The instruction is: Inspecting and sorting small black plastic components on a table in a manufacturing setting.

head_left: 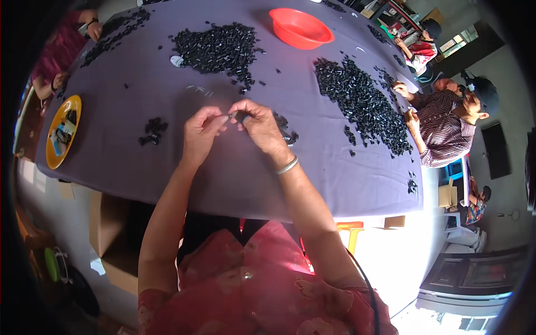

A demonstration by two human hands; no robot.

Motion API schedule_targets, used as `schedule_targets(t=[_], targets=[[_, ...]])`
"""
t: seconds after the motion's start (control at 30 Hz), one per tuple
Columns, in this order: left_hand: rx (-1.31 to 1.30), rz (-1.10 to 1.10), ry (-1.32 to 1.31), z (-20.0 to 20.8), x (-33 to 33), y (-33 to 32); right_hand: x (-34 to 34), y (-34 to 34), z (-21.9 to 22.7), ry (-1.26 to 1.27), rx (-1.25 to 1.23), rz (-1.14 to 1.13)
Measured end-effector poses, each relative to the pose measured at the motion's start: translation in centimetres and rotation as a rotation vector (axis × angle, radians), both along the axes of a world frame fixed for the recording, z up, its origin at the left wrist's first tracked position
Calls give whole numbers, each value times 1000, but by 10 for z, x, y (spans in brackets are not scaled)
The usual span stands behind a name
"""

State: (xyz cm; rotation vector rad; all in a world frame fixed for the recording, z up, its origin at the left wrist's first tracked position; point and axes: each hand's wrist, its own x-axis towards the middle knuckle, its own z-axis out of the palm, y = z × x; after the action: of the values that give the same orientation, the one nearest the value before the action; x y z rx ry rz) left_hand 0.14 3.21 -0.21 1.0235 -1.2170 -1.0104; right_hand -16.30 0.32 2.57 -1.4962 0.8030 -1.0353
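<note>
Black, one tiny piece (242, 116) sits pinched in the right hand (260, 129) above the cloth (346, 190), probably for fine control; whether the left hand (199, 135), fingers bunched beside it, grips anything is unclear. Small clusters (153, 131) flank both, seemingly within easy reach.

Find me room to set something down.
Free: purple cloth between the yellow oval plate and the small black-piece cluster; also right of the silver bracelet, below the right black-piece heap. Crowded: that heap and the central black-piece heap.
</note>
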Motion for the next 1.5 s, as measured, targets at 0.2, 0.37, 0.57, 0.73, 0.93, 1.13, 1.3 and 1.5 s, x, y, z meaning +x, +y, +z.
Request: schedule_targets(t=[0.2, 0.37, 0.57, 0.73, 0.93, 1.13, 1.3, 1.5], targets=[[-10, -26, -87, 5, 2, 2, 1, 0, -1, -87, 54, 6], [-12, -17, -61, 6, 2, 1, -1, 0, -1, -134, 73, -2], [-35, 6, -30, 7, 3, 2, 0, -2, -3, -197, 98, -50], [37, -26, -20, 3, 3, 1, -4, -5, -7, -176, 76, -48], [80, -68, 52, 7, -1, 3, -2, -5, -8, -166, 48, -99], [81, -98, 38, 5, -1, 4, -4, -3, -6, 36, -87, -122], [80, -111, 18, 0, -1, 4, 6, 11, 9, 395, -463, -237], [76, -110, -5, 5, -1, 5, 4, 12, 17, 387, -431, -207]])
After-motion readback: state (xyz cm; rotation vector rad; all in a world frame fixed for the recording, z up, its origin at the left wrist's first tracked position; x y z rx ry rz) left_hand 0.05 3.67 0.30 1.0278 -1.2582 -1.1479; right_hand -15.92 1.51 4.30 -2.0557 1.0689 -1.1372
